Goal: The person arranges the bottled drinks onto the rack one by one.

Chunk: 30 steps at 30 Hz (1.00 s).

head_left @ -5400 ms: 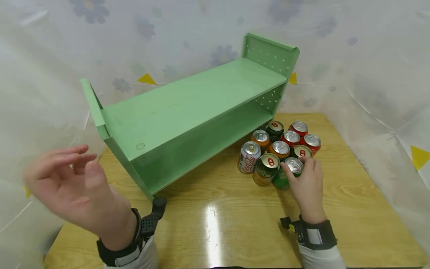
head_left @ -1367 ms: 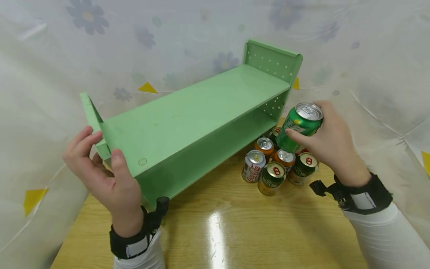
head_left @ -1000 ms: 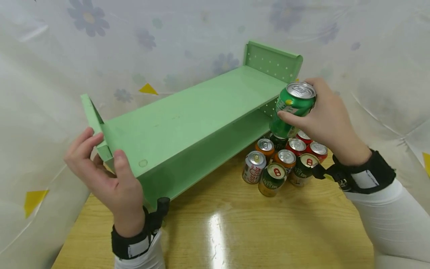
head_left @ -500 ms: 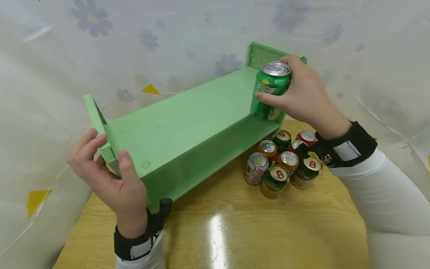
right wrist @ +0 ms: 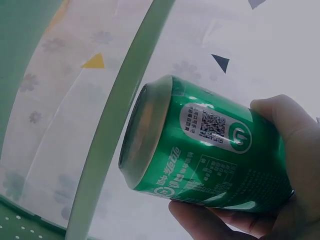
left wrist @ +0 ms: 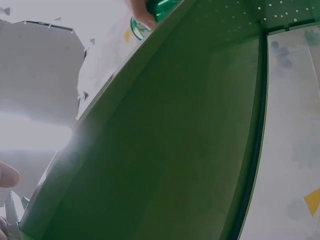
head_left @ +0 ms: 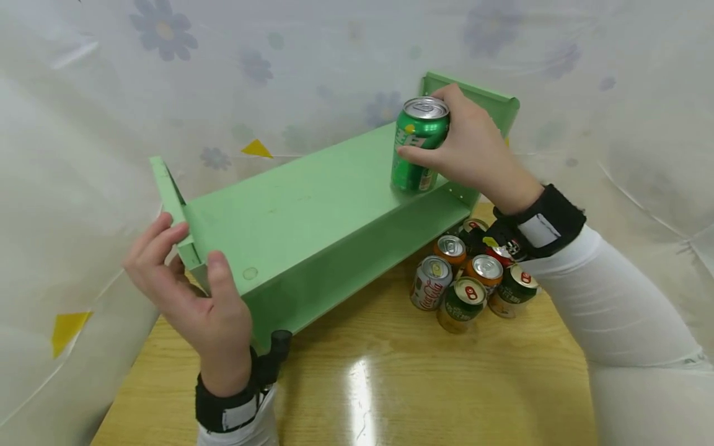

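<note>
A green soda can is in my right hand, upright above the right part of the top board of a green two-tier shelf. Thumb and fingers wrap its sides. In the right wrist view, the base of the can is close to the board's edge. My left hand grips the shelf's left end panel, fingers over its outer side and thumb at the front. From the left wrist view the shelf's underside fills the middle, and part of the green can shows over the edge.
Several cans stand clustered on the wooden table before the shelf's right end: a white Coca-Cola can, dark green and gold cans, orange cans. My right wrist hides some red ones. A flowered plastic sheet hangs behind.
My right hand has lifted the green can out of the cluster and carried it up and left over the shelf's top board. My left hand, earlier raised in the air, has come onto the end panel.
</note>
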Each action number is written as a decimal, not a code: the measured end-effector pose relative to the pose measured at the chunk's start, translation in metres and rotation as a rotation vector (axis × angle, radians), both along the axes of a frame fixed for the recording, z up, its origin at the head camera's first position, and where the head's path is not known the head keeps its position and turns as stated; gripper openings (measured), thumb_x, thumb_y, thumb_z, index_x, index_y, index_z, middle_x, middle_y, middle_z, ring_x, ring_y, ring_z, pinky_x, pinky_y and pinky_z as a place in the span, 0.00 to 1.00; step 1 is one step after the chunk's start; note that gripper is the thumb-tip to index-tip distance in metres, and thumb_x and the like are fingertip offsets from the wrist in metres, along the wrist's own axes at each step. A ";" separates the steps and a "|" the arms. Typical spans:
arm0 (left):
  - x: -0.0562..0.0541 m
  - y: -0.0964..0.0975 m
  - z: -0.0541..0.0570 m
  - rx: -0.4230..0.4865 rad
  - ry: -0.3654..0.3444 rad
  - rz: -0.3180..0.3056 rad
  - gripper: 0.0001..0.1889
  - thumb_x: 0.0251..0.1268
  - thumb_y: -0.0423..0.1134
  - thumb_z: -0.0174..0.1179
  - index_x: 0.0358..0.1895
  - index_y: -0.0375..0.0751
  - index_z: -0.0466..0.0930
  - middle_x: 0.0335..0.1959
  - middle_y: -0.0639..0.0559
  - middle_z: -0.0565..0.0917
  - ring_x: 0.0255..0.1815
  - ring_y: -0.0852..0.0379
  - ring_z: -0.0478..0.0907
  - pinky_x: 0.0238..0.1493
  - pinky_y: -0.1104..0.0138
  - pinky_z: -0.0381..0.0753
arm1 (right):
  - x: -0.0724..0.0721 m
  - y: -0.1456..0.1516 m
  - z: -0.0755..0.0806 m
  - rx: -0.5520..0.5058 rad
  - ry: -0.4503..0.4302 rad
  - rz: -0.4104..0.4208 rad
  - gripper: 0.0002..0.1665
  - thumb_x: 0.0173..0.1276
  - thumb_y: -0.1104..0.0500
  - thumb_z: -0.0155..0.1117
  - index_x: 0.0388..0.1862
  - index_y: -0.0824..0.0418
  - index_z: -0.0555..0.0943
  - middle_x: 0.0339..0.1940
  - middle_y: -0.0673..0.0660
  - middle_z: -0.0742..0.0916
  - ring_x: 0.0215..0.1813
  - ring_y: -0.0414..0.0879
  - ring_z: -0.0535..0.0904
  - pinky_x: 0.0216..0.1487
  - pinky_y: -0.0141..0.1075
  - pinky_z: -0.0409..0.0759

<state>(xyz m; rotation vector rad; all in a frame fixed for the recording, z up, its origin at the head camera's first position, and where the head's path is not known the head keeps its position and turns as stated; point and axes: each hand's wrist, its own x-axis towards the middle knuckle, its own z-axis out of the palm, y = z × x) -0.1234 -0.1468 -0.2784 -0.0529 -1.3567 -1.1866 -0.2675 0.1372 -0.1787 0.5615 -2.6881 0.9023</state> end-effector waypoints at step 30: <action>0.003 0.005 0.007 0.008 0.006 0.002 0.18 0.55 0.32 0.51 0.48 0.23 0.72 0.60 0.42 0.73 0.66 0.45 0.68 0.43 0.71 0.65 | -0.017 -0.006 -0.014 -0.063 -0.084 0.049 0.56 0.66 0.40 0.70 0.81 0.59 0.51 0.74 0.65 0.69 0.70 0.59 0.73 0.70 0.56 0.73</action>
